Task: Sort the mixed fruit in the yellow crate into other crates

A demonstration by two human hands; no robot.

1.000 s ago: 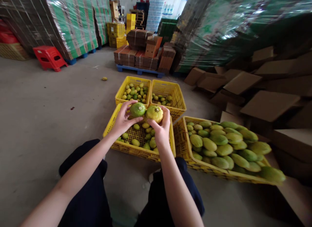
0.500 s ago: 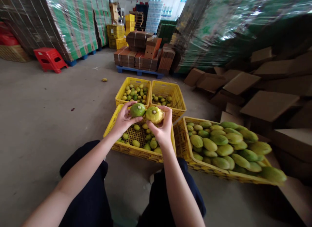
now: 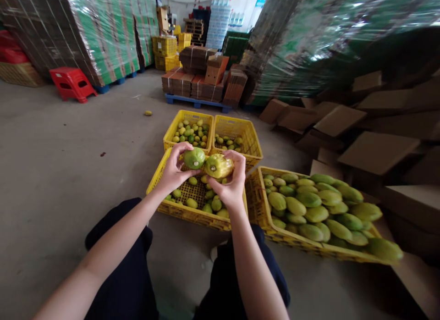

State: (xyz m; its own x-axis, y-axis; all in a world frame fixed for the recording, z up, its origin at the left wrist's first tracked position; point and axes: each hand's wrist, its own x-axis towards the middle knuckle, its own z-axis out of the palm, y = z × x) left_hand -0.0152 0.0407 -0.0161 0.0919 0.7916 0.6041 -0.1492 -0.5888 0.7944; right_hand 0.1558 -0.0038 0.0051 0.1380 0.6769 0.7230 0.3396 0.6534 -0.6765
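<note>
Between the thumb and fingers of my left hand (image 3: 175, 169) is a green fruit (image 3: 193, 158), its pale stem end facing me. My right hand (image 3: 234, 180) grips a yellowish, bumpy fruit (image 3: 217, 166) right beside it. Both are held above a yellow crate (image 3: 192, 213) with several green and yellow fruits on its slatted bottom. Behind it stand two more yellow crates, the left one (image 3: 170, 143) with many small fruits, the right one (image 3: 254, 143) with fewer.
A long yellow crate (image 3: 263, 205) heaped with larger green-yellow fruits stands at the right. Cardboard boxes (image 3: 378, 150) lie beyond it. Farther off are a red stool (image 3: 73, 84), a blue pallet (image 3: 197, 101) with cardboard, and one fruit (image 3: 147, 113) on the floor.
Both fruits have tilted in my hands, so their stem ends now point lower. The yellowish fruit shows more of its side. My hands stay over the same crate.
</note>
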